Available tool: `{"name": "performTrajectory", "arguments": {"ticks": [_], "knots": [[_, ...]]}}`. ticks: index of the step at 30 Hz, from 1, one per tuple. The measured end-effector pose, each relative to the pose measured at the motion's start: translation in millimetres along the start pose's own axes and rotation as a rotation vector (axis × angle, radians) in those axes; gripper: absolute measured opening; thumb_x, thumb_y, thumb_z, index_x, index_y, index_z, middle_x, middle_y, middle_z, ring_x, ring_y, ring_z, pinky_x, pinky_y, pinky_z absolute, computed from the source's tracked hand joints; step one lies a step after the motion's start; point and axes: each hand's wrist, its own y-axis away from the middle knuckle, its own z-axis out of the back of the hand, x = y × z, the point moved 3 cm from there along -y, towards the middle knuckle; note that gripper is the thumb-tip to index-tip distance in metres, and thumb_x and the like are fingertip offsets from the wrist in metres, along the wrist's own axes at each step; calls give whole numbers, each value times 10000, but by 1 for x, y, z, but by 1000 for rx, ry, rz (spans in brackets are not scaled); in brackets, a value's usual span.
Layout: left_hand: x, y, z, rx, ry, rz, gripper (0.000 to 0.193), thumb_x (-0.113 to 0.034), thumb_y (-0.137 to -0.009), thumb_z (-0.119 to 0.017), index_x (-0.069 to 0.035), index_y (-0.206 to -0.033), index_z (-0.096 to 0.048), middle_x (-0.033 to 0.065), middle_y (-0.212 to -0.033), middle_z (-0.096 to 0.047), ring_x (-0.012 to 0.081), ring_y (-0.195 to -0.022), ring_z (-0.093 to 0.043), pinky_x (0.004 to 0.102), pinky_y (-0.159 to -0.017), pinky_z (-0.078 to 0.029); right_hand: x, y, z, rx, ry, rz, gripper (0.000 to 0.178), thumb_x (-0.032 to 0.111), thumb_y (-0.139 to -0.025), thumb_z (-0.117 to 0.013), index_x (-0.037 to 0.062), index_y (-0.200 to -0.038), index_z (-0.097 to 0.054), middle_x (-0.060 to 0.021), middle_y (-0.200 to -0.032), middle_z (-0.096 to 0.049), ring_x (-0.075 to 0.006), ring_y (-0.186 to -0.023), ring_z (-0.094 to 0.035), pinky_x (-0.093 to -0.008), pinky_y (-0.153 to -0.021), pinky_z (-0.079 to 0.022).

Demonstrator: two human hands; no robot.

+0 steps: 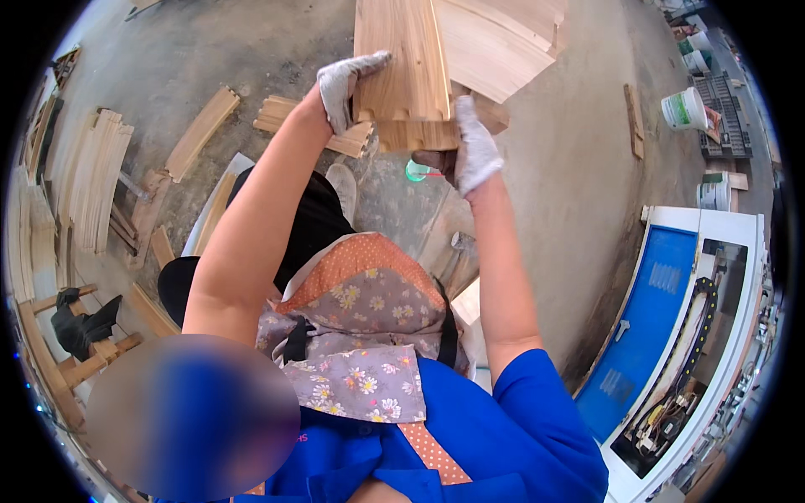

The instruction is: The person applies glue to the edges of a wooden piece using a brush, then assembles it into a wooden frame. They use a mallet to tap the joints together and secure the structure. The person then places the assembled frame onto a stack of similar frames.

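In front of me, at the upper middle, is a wooden board (401, 71) with a row of notches along its near end. A second notched wooden piece (412, 136) lies directly beneath that end. My left hand (347, 87), in a pale work glove, is closed on the board's left edge, thumb lying over its top face. At the right corner, my gloved right hand (475, 152) grips the edge of the wood with its thumb pointing up. Its fingers are partly hidden, and the glove's palm side looks dark.
Pale boards (495, 46) lie just beyond. Stacked slats (94, 176) and a loose notched board (203, 132) are on the left. A green cup (416, 171) and a tool with a round grey head (460, 241) sit near my feet. A blue-and-white machine cabinet (646, 310) stands right, below white buckets (683, 109).
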Motion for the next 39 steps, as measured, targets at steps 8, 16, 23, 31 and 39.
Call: {"name": "performTrajectory", "arguments": {"ticks": [8,16,23,31,39], "knots": [[-6,-28,-13,-86,-11,-134,348,-252,-841,-654,-15,-1091,-605,105,-973,-662,197,-809,-674,344,-710,-592,-165,-36,196,-296,-52,-497,367,394,-884,-594,65,-1042,-558,-104,-912,-667,-246,-775,-665,-380,-655,-571],[-10,-20,-23,-161,-89,-60,374,-254,-836,-660,11,-1089,-585,105,-997,-658,196,-848,-675,342,-745,-585,-193,-95,232,-696,-118,-362,309,329,-821,-697,171,-1043,-551,-81,-807,-614,-245,-648,-584,-419,-710,-548],[-7,-29,-26,-54,37,-18,358,-261,-835,-663,-15,-1087,-598,92,-989,-662,194,-854,-675,347,-749,-584,-188,-124,223,-650,13,-274,183,245,-858,-647,120,-974,-582,-38,-732,-598,-169,-598,-577,-379,-596,-553],[-9,-29,-24,-93,8,-44,387,-281,-818,-684,4,-1064,-593,116,-961,-664,199,-796,-681,345,-713,-591,-173,-112,211,-687,270,-106,170,207,-894,-583,41,-932,-577,-95,-701,-605,-206,-560,-610,-364,-523,-564],[-6,-38,-21,-71,0,-25,377,-281,-830,-670,1,-1068,-592,117,-948,-665,199,-786,-682,353,-698,-594,-189,-104,221,-781,39,-111,187,222,-913,-550,37,-884,-542,-118,-682,-594,-243,-543,-604,-388,-525,-568]]}}
